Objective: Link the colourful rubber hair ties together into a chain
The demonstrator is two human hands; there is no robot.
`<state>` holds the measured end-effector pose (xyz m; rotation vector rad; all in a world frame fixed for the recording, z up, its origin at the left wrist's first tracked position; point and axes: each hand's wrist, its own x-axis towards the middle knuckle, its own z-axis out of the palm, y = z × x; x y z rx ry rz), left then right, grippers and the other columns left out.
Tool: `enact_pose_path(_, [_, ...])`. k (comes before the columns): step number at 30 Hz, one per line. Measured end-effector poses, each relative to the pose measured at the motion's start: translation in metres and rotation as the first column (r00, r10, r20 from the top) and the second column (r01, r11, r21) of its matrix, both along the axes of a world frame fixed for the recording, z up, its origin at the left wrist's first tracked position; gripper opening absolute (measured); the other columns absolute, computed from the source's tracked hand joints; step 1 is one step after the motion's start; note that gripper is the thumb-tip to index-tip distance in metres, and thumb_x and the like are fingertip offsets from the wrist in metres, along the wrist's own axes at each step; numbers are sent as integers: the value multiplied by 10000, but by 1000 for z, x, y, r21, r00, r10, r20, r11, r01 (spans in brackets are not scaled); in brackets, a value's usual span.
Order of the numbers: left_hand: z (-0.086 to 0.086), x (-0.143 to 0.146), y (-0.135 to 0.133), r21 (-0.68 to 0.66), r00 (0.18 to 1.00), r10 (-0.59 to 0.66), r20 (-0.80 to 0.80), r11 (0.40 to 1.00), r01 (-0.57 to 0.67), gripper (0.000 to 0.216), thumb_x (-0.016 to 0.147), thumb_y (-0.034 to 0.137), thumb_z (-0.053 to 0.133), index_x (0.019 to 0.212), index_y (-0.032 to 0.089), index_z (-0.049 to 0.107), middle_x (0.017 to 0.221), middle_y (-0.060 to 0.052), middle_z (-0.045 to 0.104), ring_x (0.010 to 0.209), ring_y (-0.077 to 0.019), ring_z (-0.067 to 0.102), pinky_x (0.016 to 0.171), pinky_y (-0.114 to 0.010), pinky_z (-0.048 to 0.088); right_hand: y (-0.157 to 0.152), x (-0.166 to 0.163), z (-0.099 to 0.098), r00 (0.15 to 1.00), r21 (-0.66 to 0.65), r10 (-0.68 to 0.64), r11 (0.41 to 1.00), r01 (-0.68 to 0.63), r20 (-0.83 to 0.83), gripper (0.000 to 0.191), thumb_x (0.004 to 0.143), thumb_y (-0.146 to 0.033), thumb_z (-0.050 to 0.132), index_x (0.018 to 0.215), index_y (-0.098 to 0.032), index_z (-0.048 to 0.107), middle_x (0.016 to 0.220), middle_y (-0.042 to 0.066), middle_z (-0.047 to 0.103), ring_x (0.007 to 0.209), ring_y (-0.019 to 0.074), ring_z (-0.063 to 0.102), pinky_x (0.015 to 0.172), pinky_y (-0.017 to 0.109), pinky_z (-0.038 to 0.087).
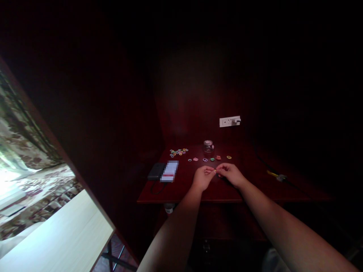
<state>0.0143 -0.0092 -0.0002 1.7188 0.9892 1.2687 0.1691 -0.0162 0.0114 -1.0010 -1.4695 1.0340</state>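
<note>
Above the front part of a dark red desk (181, 192), my left hand (203, 176) and my right hand (231, 174) meet with fingertips pinched together. Between them shows a tiny yellowish hair tie (214, 170), mostly covered by the fingers. Just beyond the hands runs a row of small coloured hair ties: a pale blue one (190, 160), pink ones (195, 159), purple (205, 160), green (212, 159), red-orange (218, 158) and a yellow one (229, 157). Further left lies a loose pile of mixed hair ties (178, 152).
A clear jar (208, 146) stands behind the row. To the left lie a phone (169, 171) and a black power bank (156, 171) with a cable. A yellow-ended tool (279, 176) lies at right. A wall socket (229, 121) holds a plug.
</note>
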Motion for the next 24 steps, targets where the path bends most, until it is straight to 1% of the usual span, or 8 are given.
enact_pose_path(3, [1, 0, -1, -6, 1000, 8, -17, 1000, -8, 199, 706, 265, 625, 834, 113, 621, 740, -77, 657, 658, -122, 606, 626, -229, 477, 0, 0, 0, 1000, 14, -15, 1000, 15, 13, 243, 616, -347, 673, 716, -144, 584, 545, -13, 569, 499, 101, 508, 499, 218, 373])
enact_pose_path(7, [1, -1, -1, 27, 997, 48, -55, 999, -47, 166, 705, 260, 619, 783, 114, 614, 699, -57, 637, 620, -108, 578, 594, -220, 459, 0, -1, 0, 1000, 17, -28, 999, 28, 7, 251, 612, -362, 672, 705, -147, 583, 535, -13, 566, 491, 104, 504, 499, 225, 377])
enact_pose_path(10, [2, -1, -2, 50, 998, 49, -45, 998, -46, 150, 710, 255, 613, 771, 118, 607, 692, -46, 628, 617, -101, 568, 596, -217, 455, 1, -1, -1, 1000, -1, -26, 1000, 26, -12, 288, 599, -372, 683, 755, -145, 597, 569, -3, 589, 504, 112, 522, 514, 236, 393])
enact_pose_path(13, [3, -1, -3, 45, 1000, 27, -15, 999, -27, 142, 713, 244, 612, 774, 117, 602, 694, -45, 627, 623, -100, 570, 606, -219, 457, 1, -1, -1, 1000, -14, -10, 1000, 10, -3, 321, 600, -371, 684, 809, -139, 609, 600, 7, 608, 522, 119, 539, 528, 242, 405])
enact_pose_path(17, [5, 0, -4, 42, 1000, 16, -13, 999, -15, 149, 710, 246, 613, 780, 115, 602, 691, -47, 625, 620, -102, 569, 600, -219, 455, 2, 0, -2, 998, 3, -15, 1000, 15, 55, 259, 631, -359, 661, 750, -132, 617, 543, -2, 588, 495, 108, 520, 502, 225, 379])
enact_pose_path(24, [6, -1, -4, 69, 997, 73, 6, 995, -73, 149, 689, 225, 619, 783, 110, 599, 699, -49, 623, 623, -101, 561, 606, -221, 453, 1, -1, -2, 999, 7, -38, 999, 37, 16, 248, 629, -362, 653, 729, -141, 604, 510, -16, 570, 470, 105, 499, 487, 219, 362])
